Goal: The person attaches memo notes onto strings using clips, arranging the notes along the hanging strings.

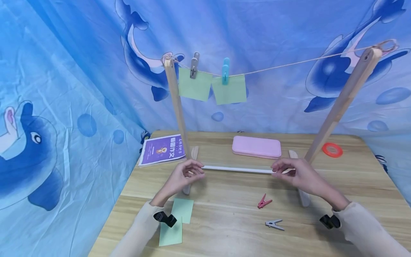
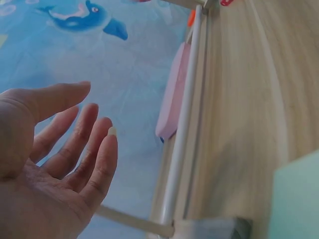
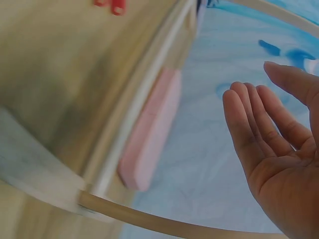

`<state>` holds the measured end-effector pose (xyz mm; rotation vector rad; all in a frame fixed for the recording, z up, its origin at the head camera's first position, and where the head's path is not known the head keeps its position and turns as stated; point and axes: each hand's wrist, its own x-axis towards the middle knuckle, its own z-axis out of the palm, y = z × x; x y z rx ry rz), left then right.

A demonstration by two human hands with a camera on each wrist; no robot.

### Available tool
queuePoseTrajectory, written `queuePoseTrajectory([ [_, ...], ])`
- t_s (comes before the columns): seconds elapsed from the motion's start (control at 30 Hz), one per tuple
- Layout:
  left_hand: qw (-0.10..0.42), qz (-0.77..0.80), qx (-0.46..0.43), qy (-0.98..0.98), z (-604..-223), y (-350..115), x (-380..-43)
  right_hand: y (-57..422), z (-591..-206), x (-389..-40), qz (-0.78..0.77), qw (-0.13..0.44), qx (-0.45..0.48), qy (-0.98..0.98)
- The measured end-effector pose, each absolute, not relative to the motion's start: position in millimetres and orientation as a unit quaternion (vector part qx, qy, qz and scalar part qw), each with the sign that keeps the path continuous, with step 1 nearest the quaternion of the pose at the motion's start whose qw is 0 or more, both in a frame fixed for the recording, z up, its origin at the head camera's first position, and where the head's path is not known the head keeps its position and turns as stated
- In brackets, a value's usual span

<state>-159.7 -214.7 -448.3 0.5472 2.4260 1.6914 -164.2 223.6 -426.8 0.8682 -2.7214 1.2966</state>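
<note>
My left hand (image 1: 183, 175) is over the left end of a white rod (image 1: 239, 169) low between two wooden posts. In the left wrist view its fingers (image 2: 102, 169) are loosely bent, with nothing between them and the rod (image 2: 183, 114) apart from them. At the rod's other end is my right hand (image 1: 303, 175), near the foot of the right post (image 1: 343, 101). The right wrist view shows that hand (image 3: 284, 164) empty, fingers relaxed. Above, a string (image 1: 282, 68) carries two green paper notes (image 1: 196, 87), held by a grey clothespin (image 1: 194, 66) and a blue clothespin (image 1: 226, 73).
A pink case (image 1: 257, 146) lies behind the rod. The purple book (image 1: 160, 150) is beside the left post (image 1: 176, 101); orange tape (image 1: 332, 150) lies at right. In front are a red clothespin (image 1: 264, 202), another grey clothespin (image 1: 274, 224) and green notes (image 1: 171, 233).
</note>
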Motion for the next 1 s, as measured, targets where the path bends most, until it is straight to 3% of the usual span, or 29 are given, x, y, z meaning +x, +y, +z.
queuePoseTrajectory([
  [0.5,0.137,0.500,0.137,0.844,-464.4,-254.8,-135.7,225.3,-473.6,-152.7,0.420,-0.079,0.302,-0.852],
  [1.0,0.117,0.359,0.119,0.918,-473.1,-281.1,-117.3,219.4,-491.4,-148.2,0.421,-0.138,0.316,-0.839],
])
